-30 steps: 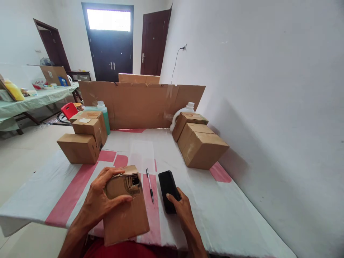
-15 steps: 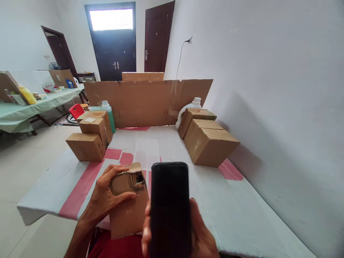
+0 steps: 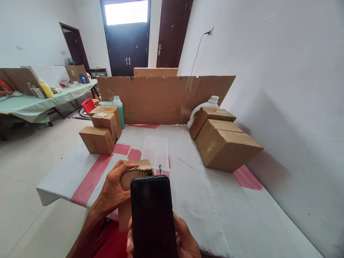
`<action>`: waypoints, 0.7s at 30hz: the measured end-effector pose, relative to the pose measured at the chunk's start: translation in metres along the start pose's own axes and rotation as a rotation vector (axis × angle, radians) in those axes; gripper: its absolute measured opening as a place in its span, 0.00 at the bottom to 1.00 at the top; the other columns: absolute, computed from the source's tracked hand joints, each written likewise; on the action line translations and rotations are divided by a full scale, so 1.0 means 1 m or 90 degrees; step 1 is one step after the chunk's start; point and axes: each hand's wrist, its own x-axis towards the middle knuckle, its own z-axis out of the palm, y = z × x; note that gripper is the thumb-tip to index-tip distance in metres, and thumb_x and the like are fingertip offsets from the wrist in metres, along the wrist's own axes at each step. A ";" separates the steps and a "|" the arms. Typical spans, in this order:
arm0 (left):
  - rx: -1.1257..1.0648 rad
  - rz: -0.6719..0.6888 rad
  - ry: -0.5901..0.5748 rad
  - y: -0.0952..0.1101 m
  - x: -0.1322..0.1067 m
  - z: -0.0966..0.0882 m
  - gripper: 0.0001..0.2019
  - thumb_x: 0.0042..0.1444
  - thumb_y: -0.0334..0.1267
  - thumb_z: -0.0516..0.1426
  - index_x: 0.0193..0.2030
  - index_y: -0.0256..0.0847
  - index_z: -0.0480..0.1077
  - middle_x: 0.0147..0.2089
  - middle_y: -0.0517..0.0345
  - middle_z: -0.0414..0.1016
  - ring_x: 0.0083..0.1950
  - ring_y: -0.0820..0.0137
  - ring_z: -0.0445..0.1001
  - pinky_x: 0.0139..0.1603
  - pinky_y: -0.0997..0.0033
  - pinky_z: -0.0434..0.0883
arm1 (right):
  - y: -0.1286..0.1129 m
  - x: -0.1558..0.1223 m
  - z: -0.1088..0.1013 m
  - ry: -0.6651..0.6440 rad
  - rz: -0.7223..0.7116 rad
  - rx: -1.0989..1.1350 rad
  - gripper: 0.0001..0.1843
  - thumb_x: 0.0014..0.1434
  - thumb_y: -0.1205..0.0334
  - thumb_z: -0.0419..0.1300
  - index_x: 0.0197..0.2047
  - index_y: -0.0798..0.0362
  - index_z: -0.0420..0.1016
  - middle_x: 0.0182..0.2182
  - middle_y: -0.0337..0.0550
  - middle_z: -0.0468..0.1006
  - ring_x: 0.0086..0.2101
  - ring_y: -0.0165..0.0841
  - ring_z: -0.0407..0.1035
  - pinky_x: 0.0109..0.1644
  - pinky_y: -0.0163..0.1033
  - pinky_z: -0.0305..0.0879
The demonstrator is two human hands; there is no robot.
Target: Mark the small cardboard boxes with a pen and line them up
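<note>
My right hand (image 3: 185, 242) holds a black phone (image 3: 153, 216) upright close to the camera, its dark screen facing me. It hides most of a small torn cardboard box (image 3: 139, 168) at the table's near edge. My left hand (image 3: 115, 188) is wrapped round the left side of that box, thumb on its front. Only the tip of a pen (image 3: 160, 168) shows on the cloth just right of the box.
The table (image 3: 228, 215) has a white and red cloth. Stacked cardboard boxes stand at left (image 3: 98, 139) and right (image 3: 228, 147). A cardboard sheet (image 3: 163, 98) stands across the back, with a green bottle (image 3: 119, 109) and a white jug (image 3: 206, 104). Another cluttered table (image 3: 34, 104) is far left.
My right hand picked the phone up off the table and brought it in front of the box. The camera view shifted right. My left hand kept its hold on the box.
</note>
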 end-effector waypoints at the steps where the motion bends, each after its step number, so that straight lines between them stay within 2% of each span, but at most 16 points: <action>1: 0.003 0.002 0.000 -0.001 0.000 0.000 0.20 0.55 0.36 0.67 0.55 0.47 0.74 0.54 0.54 0.75 0.56 0.61 0.77 0.57 0.63 0.74 | -0.001 0.001 -0.002 -0.010 0.007 0.018 0.35 0.59 0.33 0.61 0.49 0.57 0.83 0.42 0.54 0.85 0.42 0.46 0.80 0.47 0.46 0.74; 4: 0.012 0.013 -0.003 -0.004 -0.001 0.000 0.24 0.52 0.35 0.70 0.57 0.49 0.73 0.56 0.56 0.74 0.58 0.61 0.75 0.59 0.63 0.73 | -0.004 0.005 -0.006 -0.029 -0.003 0.029 0.37 0.61 0.32 0.58 0.51 0.61 0.81 0.43 0.58 0.85 0.41 0.46 0.81 0.44 0.44 0.73; 9: 0.014 0.012 -0.008 -0.005 -0.001 -0.001 0.27 0.51 0.32 0.71 0.57 0.51 0.72 0.57 0.59 0.73 0.60 0.63 0.74 0.61 0.65 0.71 | -0.006 0.006 -0.011 -0.024 -0.002 -0.005 0.35 0.63 0.33 0.59 0.56 0.56 0.79 0.47 0.56 0.85 0.43 0.47 0.80 0.45 0.48 0.74; 12: 0.012 0.021 -0.004 -0.007 -0.001 0.000 0.25 0.53 0.32 0.69 0.57 0.50 0.72 0.56 0.59 0.73 0.59 0.64 0.74 0.60 0.66 0.71 | -0.005 0.003 -0.012 -0.019 0.013 0.002 0.36 0.61 0.32 0.61 0.55 0.57 0.80 0.50 0.57 0.83 0.46 0.47 0.80 0.47 0.47 0.74; 16: 0.016 0.025 -0.004 -0.008 -0.003 0.001 0.22 0.55 0.33 0.67 0.57 0.50 0.73 0.56 0.58 0.74 0.58 0.64 0.74 0.60 0.66 0.72 | -0.003 -0.003 -0.010 -0.011 0.007 0.008 0.42 0.55 0.32 0.65 0.55 0.63 0.80 0.47 0.63 0.84 0.43 0.46 0.80 0.51 0.47 0.72; 21: 0.024 0.012 -0.007 -0.008 0.001 -0.004 0.25 0.52 0.39 0.71 0.57 0.49 0.74 0.54 0.57 0.76 0.58 0.61 0.75 0.59 0.64 0.72 | -0.012 -0.002 -0.003 0.035 -0.097 -0.017 0.32 0.60 0.37 0.65 0.54 0.56 0.82 0.52 0.59 0.83 0.45 0.47 0.80 0.50 0.51 0.74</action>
